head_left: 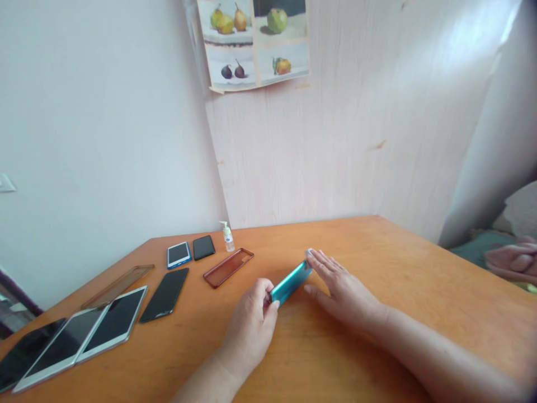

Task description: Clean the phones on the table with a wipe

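A shiny teal phone [291, 284] is held up off the table, tilted on its long edge. My left hand [251, 316] grips its near end, thumb on one side and fingers curled round the other. At the far end, my right hand [342, 288] has its fingers stretched close together, pressing a small whitish cloth [309, 254] against the phone's edge. Most of the cloth is hidden under the fingertips, so its exact kind is unclear. The right thumb sits apart, below the phone's side.
On the wooden table [356, 358], left of my hands, lie a reddish clear phone case [229, 268], a black phone [164, 295], a white-and-blue phone [178, 254], a small dark phone [203, 247], a brownish case [119, 286] and tablets [113, 324]. A pump bottle [227, 237] stands behind.
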A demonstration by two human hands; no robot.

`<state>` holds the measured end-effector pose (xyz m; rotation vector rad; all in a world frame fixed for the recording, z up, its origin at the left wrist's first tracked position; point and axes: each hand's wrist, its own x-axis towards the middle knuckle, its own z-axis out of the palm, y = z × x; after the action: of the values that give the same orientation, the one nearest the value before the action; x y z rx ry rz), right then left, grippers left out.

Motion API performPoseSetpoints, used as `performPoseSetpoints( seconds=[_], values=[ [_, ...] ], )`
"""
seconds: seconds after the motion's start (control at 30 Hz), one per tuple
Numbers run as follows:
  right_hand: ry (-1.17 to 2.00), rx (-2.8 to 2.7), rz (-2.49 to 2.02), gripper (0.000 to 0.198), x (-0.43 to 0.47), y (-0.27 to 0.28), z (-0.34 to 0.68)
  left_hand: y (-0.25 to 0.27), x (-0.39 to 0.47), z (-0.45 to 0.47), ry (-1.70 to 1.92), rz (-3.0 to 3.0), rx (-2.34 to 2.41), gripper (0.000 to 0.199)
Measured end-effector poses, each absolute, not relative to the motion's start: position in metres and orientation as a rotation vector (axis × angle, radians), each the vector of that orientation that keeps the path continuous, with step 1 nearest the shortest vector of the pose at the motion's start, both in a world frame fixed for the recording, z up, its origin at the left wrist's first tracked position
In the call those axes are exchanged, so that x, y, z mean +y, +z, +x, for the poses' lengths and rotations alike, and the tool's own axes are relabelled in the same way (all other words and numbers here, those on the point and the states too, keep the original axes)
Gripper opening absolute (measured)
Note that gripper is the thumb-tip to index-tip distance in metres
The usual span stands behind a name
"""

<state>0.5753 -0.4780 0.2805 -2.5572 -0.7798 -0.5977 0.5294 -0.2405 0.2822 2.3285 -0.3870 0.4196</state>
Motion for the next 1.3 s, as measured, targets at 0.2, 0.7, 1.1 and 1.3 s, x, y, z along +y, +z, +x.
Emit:
performPoseSetpoints(
  seconds=[0.2,0.7,1.1,1.3],
  values=[
    [-0.423,-1.231,-2.487,0.078,-0.446,0.298,0.531,0.283,-0.241,0.529,0.387,2.249,-0.431,0.008],
    [-0.420,-1.232,-2.462,0.077,-0.448,0.302,0.528,0.286,-0.243,0.527,0.371,2.210,-0.454,0.008],
    [-0.557,-0.835,-2.580,0.068,-0.472,0.288,0.562,0.281,-0.241,0.529,0.366,2.280,-0.409,0.006],
    [-0.380,-1.247,-2.438,0.077,-0.447,0.300,0.528,0.285,-0.242,0.529,0.339,2.206,-0.440,0.003]
  ],
)
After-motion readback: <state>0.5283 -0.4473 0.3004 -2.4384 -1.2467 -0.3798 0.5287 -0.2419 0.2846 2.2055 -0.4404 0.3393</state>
